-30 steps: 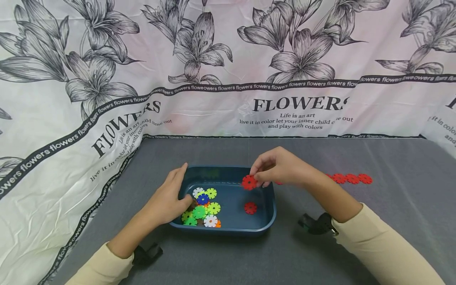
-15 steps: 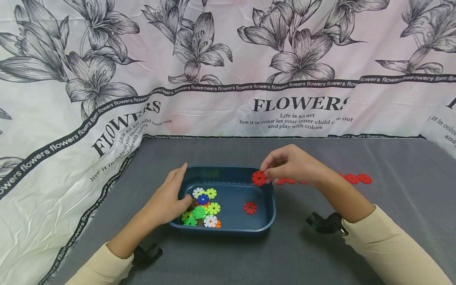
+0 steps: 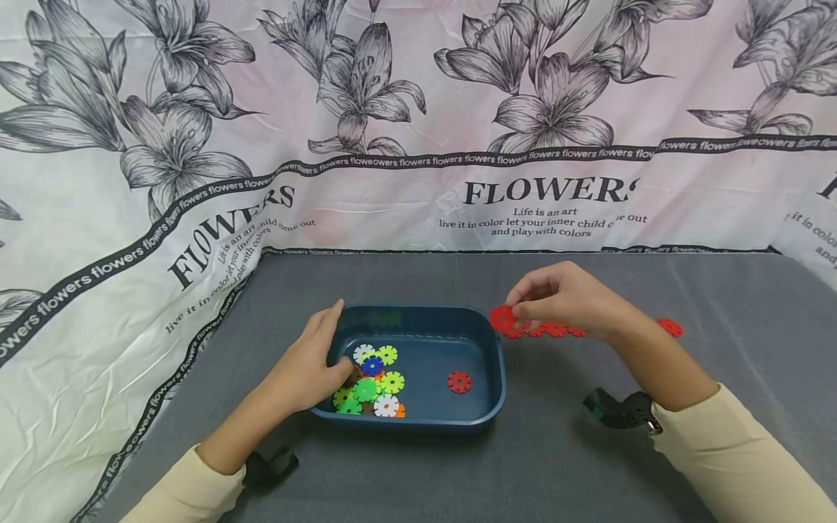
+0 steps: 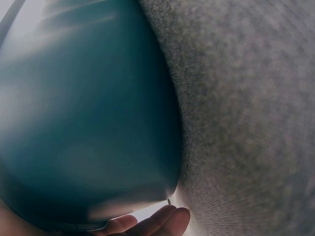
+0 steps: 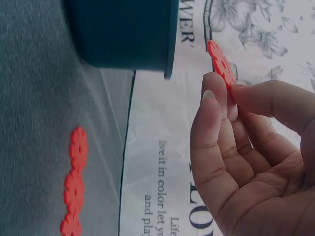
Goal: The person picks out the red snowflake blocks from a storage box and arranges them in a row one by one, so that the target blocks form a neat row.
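My right hand (image 3: 575, 298) pinches a red notched plastic disc (image 3: 503, 319) between thumb and fingertips, just past the right rim of a dark blue tray (image 3: 431, 392). In the right wrist view the disc (image 5: 221, 64) sticks up edge-on from the fingertips. Under and behind that hand a row of red discs (image 3: 556, 329) lies on the table, partly hidden by the hand and forearm. My left hand (image 3: 310, 370) grips the tray's left wall, thumb over the rim and fingers along the outside. One red disc (image 3: 460, 382) lies in the tray's right half.
Several green, yellow, white, blue, brown and orange discs (image 3: 366, 390) are heaped at the tray's left side. The tray stands on a grey cloth-covered table (image 3: 418, 479). Behind it hangs a white flower-printed cloth (image 3: 392, 203). Both wrists carry black camera mounts (image 3: 621, 410).
My right hand has carried the red disc rightward from over the tray to beyond its right rim, near the row's left end. The left hand and tray have stayed put.
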Available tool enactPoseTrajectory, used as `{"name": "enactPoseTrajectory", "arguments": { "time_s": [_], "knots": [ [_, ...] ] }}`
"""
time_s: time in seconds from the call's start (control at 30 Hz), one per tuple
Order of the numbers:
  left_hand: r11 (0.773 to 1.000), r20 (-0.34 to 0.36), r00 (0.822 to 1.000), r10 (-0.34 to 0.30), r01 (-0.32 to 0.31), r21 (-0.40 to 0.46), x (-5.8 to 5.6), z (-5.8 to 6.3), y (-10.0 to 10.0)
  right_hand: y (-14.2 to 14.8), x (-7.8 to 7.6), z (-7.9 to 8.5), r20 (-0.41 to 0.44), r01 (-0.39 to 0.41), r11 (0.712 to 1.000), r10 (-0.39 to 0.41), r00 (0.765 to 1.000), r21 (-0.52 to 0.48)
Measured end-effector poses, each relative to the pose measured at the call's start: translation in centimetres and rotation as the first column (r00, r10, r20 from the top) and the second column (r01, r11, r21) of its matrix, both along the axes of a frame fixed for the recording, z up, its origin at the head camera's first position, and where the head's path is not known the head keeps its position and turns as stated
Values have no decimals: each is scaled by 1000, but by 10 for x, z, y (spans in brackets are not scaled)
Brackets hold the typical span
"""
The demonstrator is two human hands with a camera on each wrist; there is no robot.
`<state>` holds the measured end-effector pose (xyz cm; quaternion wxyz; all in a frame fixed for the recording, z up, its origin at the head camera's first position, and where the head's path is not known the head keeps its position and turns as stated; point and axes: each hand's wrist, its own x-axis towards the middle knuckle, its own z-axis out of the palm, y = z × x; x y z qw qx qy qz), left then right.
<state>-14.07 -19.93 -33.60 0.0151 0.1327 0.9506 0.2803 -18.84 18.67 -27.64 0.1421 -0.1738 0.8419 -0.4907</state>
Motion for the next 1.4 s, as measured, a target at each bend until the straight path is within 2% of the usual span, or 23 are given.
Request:
{"name": "enactPoseTrajectory", "arguments": {
  "time_s": [0.27,0.7,1.0,1.4],
  "knots": [
    [1000,-2,1000,4,-4,-3,0,0,0,18,1,3,-19,54,998,-54,998,17],
    [1000,3,1000,0,0,2,0,1,1,58,2,-5,1,129,990,-129,992,51],
    [1000,7,1000,-6,6,13,1,1,0,90,-1,-5,17,150,984,-152,988,99],
    [1000,0,1000,-7,7,12,0,0,-1,133,-8,-12,45,157,982,-163,986,104]
  ]
}}
